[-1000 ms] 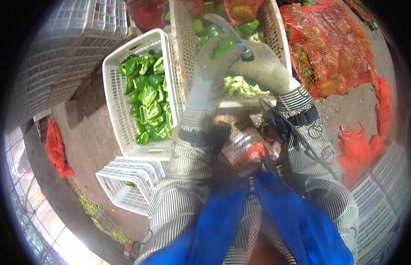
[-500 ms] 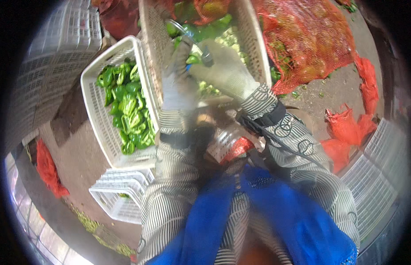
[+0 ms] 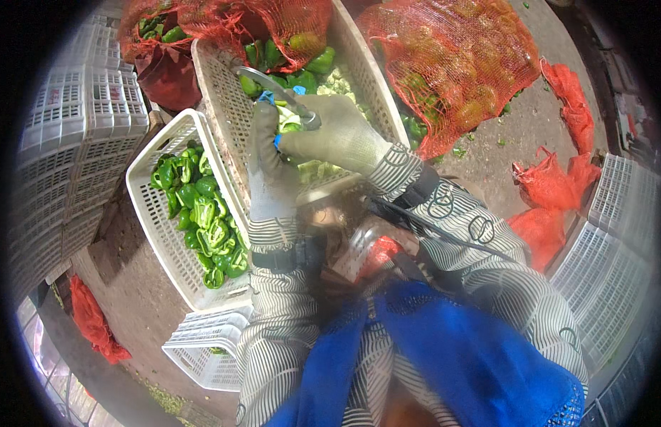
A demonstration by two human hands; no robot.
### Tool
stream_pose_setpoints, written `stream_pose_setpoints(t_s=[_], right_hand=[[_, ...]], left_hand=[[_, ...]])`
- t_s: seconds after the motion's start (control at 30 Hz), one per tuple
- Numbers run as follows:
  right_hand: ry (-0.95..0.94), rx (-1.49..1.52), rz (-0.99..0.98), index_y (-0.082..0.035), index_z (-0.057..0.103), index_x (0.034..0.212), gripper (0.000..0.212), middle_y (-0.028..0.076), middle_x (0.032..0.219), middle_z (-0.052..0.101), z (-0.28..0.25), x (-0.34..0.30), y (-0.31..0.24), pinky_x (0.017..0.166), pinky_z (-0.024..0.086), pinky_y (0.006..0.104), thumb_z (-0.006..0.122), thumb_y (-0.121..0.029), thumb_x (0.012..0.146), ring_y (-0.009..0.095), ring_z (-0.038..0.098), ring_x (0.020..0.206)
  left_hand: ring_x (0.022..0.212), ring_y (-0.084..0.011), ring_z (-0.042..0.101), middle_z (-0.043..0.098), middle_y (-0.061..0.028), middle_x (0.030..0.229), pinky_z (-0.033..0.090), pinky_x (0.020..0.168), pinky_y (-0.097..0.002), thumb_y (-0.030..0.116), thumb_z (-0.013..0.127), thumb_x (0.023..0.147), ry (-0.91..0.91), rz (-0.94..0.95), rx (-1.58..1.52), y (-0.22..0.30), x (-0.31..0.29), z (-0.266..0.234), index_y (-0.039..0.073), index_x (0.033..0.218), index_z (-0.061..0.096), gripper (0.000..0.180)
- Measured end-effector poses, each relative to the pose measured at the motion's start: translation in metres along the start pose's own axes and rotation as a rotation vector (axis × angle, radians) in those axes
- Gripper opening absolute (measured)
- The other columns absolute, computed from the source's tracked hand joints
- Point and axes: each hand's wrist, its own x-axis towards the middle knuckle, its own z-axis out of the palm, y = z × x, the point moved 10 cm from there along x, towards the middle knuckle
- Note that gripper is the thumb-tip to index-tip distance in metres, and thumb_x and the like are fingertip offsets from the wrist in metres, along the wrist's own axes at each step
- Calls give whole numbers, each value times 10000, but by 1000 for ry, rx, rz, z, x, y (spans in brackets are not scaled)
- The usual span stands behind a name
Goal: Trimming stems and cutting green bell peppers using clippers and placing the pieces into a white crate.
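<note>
Both my hands wear grey-white gloves with blue bits at the fingertips, over the big white crate. My right hand [image 3: 337,135] is closed round the grip of a curved knife [image 3: 263,78], whose blade points to the far left. Close beside it, my left hand [image 3: 270,167] grips a green pepper [image 3: 289,122], with pale cut flesh showing below the blade. My fingers partly hide this pepper. Inside the big white crate [image 3: 220,117] lie whole green peppers [image 3: 302,80] and pale cut-out cores [image 3: 336,84].
Left of it, a white crate [image 3: 149,206] holds halved green peppers [image 3: 206,213]. Red mesh sacks of peppers [image 3: 458,64] lie at the far right and over the crate's far end [image 3: 288,28]. Stacked crates [image 3: 74,142] stand left, others [image 3: 600,277] right. Empty red sacks [image 3: 547,188] lie on the floor.
The view has shifted, so the crates sit lower and the stacked crates at left show more. My hands stay together over the big crate, and the pepper's pale cut flesh now shows between them.
</note>
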Motion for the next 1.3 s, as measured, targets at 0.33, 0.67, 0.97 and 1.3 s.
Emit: stream_pose_setpoints(t_s=[0.33, 0.67, 0.97, 1.3], right_hand=[[166, 724, 137, -12, 642, 958, 280, 28, 711, 613, -27, -5, -15, 490, 455, 230, 645, -267, 842, 91, 571, 590], [87, -75, -204, -50, 676, 1062, 356, 192, 876, 675, -32, -2, -51, 769, 519, 380, 654, -260, 775, 316, 663, 815], [-189, -109, -42, 8, 629, 878, 237, 130, 670, 625, 0, 3, -30, 571, 497, 336, 626, -183, 738, 202, 643, 614], [271, -435, -344, -14, 627, 936, 255, 165, 813, 640, -6, -5, -49, 706, 505, 411, 649, -112, 701, 338, 637, 770]], left_hand=[[946, -154, 605, 606, -82, 1071, 547, 723, -294, 317, 488, 1001, 106, -126, 71, -4, 10, -7, 67, 1209, 546, 330], [1158, -215, 521, 558, -107, 1272, 424, 990, -338, 616, 386, 946, 238, -435, -555, -37, 8, -27, 25, 1317, 508, 708], [1074, -186, 563, 594, -102, 1202, 451, 926, -324, 654, 264, 960, 223, -466, -576, -37, 10, -2, 23, 1301, 523, 762], [967, -171, 590, 621, -99, 1059, 485, 888, -304, 437, 500, 976, 388, -613, -1013, -62, -8, 4, -18, 1185, 570, 506]])
